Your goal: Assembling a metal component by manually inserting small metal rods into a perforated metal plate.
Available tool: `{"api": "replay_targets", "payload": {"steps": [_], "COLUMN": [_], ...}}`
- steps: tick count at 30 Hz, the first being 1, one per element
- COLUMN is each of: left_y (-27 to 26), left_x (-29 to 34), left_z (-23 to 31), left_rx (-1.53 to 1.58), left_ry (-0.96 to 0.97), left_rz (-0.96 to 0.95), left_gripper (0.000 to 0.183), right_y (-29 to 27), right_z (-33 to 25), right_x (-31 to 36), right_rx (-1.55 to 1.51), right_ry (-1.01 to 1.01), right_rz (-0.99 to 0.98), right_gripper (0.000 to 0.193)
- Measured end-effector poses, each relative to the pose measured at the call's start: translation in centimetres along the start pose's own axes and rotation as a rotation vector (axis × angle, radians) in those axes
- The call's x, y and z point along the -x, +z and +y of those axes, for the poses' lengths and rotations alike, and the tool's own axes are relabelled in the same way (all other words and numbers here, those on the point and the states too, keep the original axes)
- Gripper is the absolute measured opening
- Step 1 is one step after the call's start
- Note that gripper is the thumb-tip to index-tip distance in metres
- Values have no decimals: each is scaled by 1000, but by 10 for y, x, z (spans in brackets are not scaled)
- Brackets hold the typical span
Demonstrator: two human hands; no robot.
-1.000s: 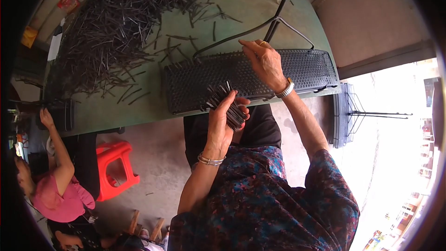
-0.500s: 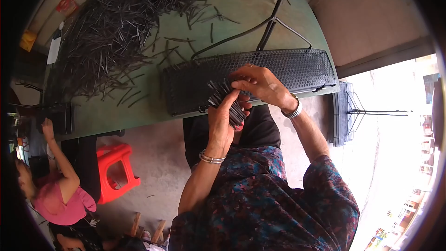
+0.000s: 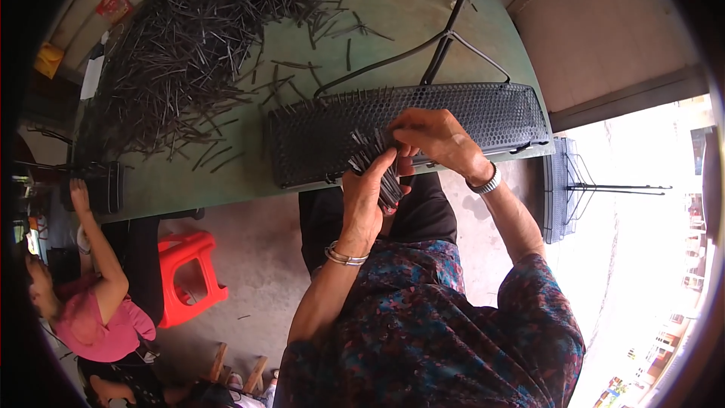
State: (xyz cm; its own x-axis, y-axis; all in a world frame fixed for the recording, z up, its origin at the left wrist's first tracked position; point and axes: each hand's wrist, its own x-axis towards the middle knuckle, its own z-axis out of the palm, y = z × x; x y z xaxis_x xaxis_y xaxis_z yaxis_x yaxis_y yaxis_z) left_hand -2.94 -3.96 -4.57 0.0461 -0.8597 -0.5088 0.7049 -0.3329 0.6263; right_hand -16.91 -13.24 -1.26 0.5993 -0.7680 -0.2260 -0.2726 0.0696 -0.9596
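A: Where is the bundle of dark strips (image 3: 368,149)?
B: At the centre of the frame, in the left hand (image 3: 364,195). The thumb lies across it and the fingers curl round from the other side, pressing it together.

A: Why held like that?
B: My guess is that one firm wrap keeps many thin pieces together, while the upper ends fan out where the other hand can get at them.

A: And the right hand (image 3: 439,140)?
B: It is just beside those upper ends, its fingers bent and drawn in toward the thumb. I can't tell whether they pinch a strip; the tips are too dark and partly hidden.

A: What's behind the hands?
B: A perforated black panel (image 3: 491,113), lying lengthwise along the near edge of the green table (image 3: 170,185), right of centre. That seems to put its holes within easy reach. Short bits stick up along its upper-left edge.

A: And the metal rods (image 3: 451,30) above it?
B: They meet the panel's far side and point to the top of the frame, which appears to leave the near side unobstructed.

A: The heap of strips (image 3: 181,53)?
B: Upper left, perhaps set there as a supply beside the panel.
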Motion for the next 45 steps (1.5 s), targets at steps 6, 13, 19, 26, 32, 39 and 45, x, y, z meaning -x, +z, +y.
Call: {"api": "replay_targets", "payload": {"steps": [6,13,19,26,32,39,45], "left_y": [2,0,-3,-7,-8,-9,-9], "left_x": [-2,-2,-5,-6,-5,-5,-4], "left_z": [-3,-7,-13,-14,-14,-15,-16], "left_rx": [46,193,289,330,345,340,332], "left_ry": [-1,-57,-133,-176,-176,-178,-168], "left_rz": [11,-15,-85,-149,-159,-148,-150], "left_gripper": [26,27,29,33,34,34,34], "right_y": [-8,-31,-35,-39,-36,-40,-47], "right_z": [2,3,19,27,30,28,25], "right_x": [1,-22,-44,-53,-53,-50,-50], "right_rx": [18,340,384,490,539,447,481], "right_ry": [-55,-348,-437,-517,-516,-473,-472], "right_rz": [101,610,686,700,728,661,589], "right_gripper": [15,13,14,12,11,12,12]}}
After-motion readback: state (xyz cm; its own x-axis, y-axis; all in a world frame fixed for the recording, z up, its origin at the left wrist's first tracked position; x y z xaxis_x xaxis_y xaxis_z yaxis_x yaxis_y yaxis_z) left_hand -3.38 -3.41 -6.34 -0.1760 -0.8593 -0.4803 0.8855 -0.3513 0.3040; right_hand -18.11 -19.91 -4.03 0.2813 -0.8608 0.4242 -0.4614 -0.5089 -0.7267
